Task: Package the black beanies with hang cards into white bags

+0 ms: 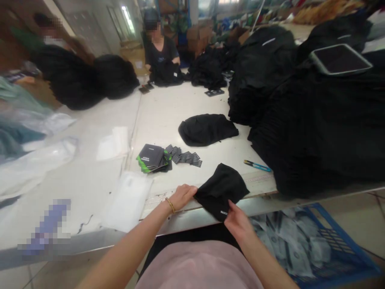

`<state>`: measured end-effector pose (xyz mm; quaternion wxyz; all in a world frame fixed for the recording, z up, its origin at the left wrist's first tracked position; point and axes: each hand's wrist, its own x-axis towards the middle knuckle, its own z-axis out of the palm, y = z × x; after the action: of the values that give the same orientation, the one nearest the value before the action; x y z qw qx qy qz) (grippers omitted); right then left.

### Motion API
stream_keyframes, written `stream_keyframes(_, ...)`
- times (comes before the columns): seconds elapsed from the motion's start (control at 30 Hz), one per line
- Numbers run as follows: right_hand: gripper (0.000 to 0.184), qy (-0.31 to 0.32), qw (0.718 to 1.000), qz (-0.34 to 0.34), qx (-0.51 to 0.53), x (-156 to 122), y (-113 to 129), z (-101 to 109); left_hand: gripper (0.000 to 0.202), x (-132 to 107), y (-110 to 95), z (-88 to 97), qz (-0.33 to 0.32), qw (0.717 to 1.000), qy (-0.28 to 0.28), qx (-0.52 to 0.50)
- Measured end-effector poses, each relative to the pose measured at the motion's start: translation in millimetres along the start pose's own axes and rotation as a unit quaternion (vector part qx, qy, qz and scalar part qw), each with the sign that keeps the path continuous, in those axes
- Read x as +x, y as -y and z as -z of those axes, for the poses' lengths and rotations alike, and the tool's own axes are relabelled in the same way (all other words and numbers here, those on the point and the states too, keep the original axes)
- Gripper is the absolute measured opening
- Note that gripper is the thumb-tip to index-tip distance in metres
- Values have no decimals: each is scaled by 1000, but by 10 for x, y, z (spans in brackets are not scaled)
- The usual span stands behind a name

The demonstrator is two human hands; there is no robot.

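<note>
Both hands hold a folded black cloth garment point(221, 186) at the table's near edge. My left hand point(183, 196) pinches its left corner, and my right hand point(237, 220) grips its lower right edge, beside small white lettering. Just beyond lie a stack of dark cards point(152, 155) with green edges and a spread of small black tags point(183, 155). Farther off, another black garment point(207, 129) lies flat on the white table point(162, 108). A blue-handled cutter or snips point(257, 165) rests to the right; its exact kind is unclear.
Tall piles of black garments point(325, 124) fill the right side, with a tablet-like device point(341, 59) on top. Clear plastic bags point(129, 198) lie left. Below right stands a blue crate point(345, 249) of bagged items. A person point(162, 50) sits across the table, another at far left.
</note>
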<state>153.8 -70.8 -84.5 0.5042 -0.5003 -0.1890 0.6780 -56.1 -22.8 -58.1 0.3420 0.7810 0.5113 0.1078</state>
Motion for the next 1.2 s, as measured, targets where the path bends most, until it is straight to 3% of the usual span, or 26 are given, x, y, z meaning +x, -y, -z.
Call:
stream_keyframes(0.13, 19, -46, 997, -59, 13, -53, 46, 80, 37, -18, -118, -209, 71, 992, -94, 37)
stream_keyframes(0.2, 26, -101, 990, 19, -99, -175, 35, 149, 42, 39, -191, -284, 62, 984, -159, 41)
stream_keyframes(0.23, 31, -124, 972, 88, -181, -239, 27, 189, 46, 81, -227, -300, 31, 982, -183, 42)
stream_keyframes(0.27, 37, -129, 940, 167, -269, -295, 18, 228, 50, 132, -262, -299, -13, 981, -190, 45)
stream_keyframes(0.33, 49, -75, 847, 306, -428, -361, 0, 289, 58, 256, -319, -254, -114, 982, -144, 53)
stream_keyframes(0.4, 52, 24, 767, 371, -523, -349, -5, 324, 59, 385, -347, -165, -162, 983, -62, 52)
stream_keyframes(0.43, 49, 62, 750, 374, -542, -319, 5, 335, 55, 439, -344, -110, -156, 986, -32, 46)
stream_keyframes(0.47, 45, 83, 754, 361, -543, -280, 24, 343, 48, 479, -330, -54, -136, 990, -10, 34)
stream_keyframes(0.5, 40, 85, 778, 333, -526, -238, 55, 349, 40, 501, -307, 2, -106, 994, 7, 18)
stream_keyframes(0.57, 36, 52, 864, 243, -438, -155, 139, 352, 36, 498, -250, 87, -46, 998, 38, -33)
stream_keyframes(0.63, 36, -1, 947, 127, -296, -85, 229, 340, 53, 461, -212, 105, -7, 994, 60, -89)
stream_keyframes(0.7, 39, -36, 984, 29, -169, -34, 293, 308, 56, 448, -221, 39, 13, 992, 52, -112)
stream_keyframes(0.77, 41, -51, 991, -17, -119, -4, 319, 262, 50, 493, -274, -85, 53, 996, 7, -68)
stream_keyframes(0.9, 42, -52, 984, 45, -162, 10, 314, 195, 48, 649, -403, -296, 175, 980, -87, 34)
stream_keyframes(1.0, 41, -87, 990, 22, -113, 5, 310, 159, 49, 623, -455, -346, 205, 963, -166, -54)
stream_keyframes(1.07, 34, -105, 994, -32, -28, -28, 283, 88, 53, 503, -487, -387, 244, 921, -218, -211)
stream_keyframes(1.13, 25, -101, 989, -84, 62, -105, 215, -39, 58, 343, -535, -458, 271, 843, -228, -404)
stream_keyframes(1.2, 17, -76, 981, -136, 120, -215, 121, -178, 58, 197, -585, -529, 242, 764, -238, -549)
